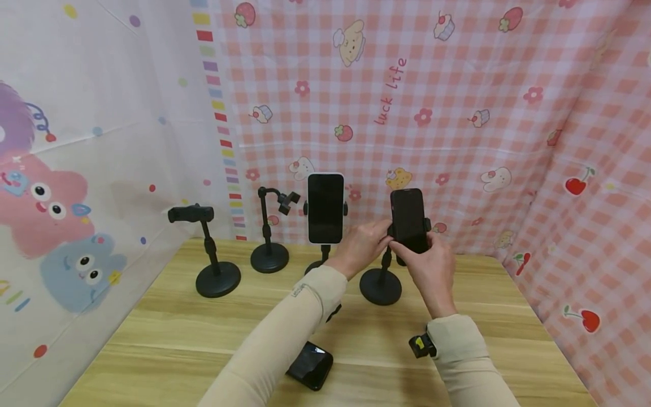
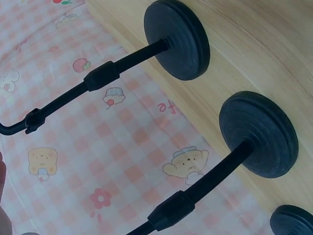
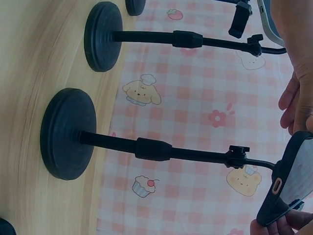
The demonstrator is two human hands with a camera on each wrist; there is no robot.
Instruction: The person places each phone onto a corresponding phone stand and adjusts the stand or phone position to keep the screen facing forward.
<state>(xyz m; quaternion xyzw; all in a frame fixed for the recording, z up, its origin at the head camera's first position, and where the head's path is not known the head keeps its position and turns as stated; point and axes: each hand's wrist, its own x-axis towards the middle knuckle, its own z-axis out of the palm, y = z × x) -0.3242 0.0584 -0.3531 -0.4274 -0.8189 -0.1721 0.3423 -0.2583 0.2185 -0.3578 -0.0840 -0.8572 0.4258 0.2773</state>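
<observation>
A black smartphone (image 1: 408,215) stands upright in the clamp of a black desk phone stand (image 1: 380,287). My right hand (image 1: 432,268) grips the phone's lower part, its thumb across the lower front. At the left side of the phone, my left hand (image 1: 363,243) pinches the clamp's arm with curled fingers. In the right wrist view, the phone (image 3: 288,183) is seen edge-on at the end of the stand's thin neck, with left-hand fingers (image 3: 289,98) close above it. The left wrist view shows mostly stand poles and round bases (image 2: 261,134).
Left of my hands, a white-framed phone (image 1: 326,209) sits in another stand. Two stands without phones, one at the far left (image 1: 217,280) and one behind it (image 1: 269,257), are on the wooden table (image 1: 168,322). A black phone (image 1: 312,366) lies near my left forearm. Patterned cloth hangs behind.
</observation>
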